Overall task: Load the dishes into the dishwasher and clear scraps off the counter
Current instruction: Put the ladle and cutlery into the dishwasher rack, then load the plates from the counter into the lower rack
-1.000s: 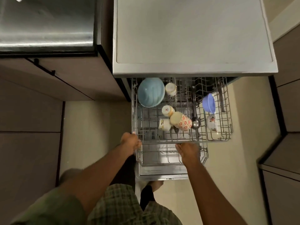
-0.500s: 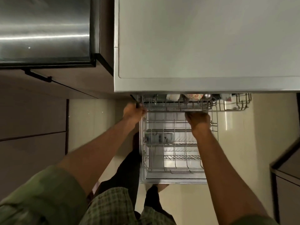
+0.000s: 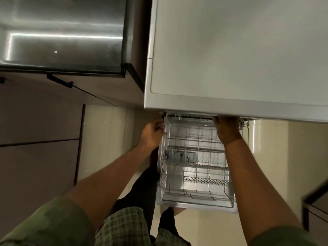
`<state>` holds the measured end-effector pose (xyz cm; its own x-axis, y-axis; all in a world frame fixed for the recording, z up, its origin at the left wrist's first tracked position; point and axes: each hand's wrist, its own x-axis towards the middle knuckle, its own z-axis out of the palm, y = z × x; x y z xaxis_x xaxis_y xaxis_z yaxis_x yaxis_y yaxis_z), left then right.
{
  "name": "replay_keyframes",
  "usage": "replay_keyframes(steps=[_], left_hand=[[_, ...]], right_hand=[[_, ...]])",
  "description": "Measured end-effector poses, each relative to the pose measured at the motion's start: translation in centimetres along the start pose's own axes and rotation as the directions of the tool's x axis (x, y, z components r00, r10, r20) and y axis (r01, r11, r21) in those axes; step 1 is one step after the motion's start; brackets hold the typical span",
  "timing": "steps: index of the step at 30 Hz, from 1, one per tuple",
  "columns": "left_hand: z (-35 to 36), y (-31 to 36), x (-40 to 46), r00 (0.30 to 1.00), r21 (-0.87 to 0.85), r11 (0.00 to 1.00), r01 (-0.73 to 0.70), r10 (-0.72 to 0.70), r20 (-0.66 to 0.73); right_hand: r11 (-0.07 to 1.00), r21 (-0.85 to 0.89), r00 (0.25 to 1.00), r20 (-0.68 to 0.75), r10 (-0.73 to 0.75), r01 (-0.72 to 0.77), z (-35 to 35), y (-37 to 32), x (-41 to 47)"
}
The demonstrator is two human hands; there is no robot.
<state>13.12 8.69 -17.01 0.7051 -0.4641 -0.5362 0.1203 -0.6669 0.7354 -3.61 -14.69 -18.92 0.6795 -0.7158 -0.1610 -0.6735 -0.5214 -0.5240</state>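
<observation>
Seen from above: pale grey dishwasher top panel (image 3: 239, 50) filling the upper right, brushed steel sink basin (image 3: 62, 32) at upper left, cream tiled floor (image 3: 104, 139) between. Below the panel, white wire lower rack (image 3: 195, 166) drawn out over the open door and bare of dishes, with upper wire rack (image 3: 245, 122) pushed almost wholly under the panel, only its front edge showing. Left hand (image 3: 153, 133) curled against the upper rack's left front corner, grip itself indistinct; right hand (image 3: 227, 127) with fingers hidden under the panel edge, hold not determinable.
</observation>
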Motion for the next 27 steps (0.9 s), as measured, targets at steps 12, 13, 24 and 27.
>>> replay_keyframes(steps=[12,13,24,27], left_hand=[[-2.6,-3.6,-11.6,0.985,-0.302,0.940,0.160,-0.171,-0.009],[-2.9,-3.0,-13.0,0.987,-0.330,0.933,0.146,-0.161,-0.018],[-3.8,-2.9,-26.8,0.987,-0.558,0.827,0.067,-0.136,-0.083],[-4.5,-3.2,-29.0,0.988,-0.579,0.814,0.049,-0.126,-0.093]], right_hand=[[0.210,0.758,0.731,0.453,0.511,-0.617,1.4,-10.4,-14.0],[0.229,0.755,0.742,0.454,0.493,-0.614,1.2,-11.0,-15.4],[0.325,0.803,0.857,0.403,0.322,-0.500,-5.0,-15.5,-27.5],[0.345,0.803,0.867,0.393,0.308,-0.486,-5.5,-16.4,-29.4]])
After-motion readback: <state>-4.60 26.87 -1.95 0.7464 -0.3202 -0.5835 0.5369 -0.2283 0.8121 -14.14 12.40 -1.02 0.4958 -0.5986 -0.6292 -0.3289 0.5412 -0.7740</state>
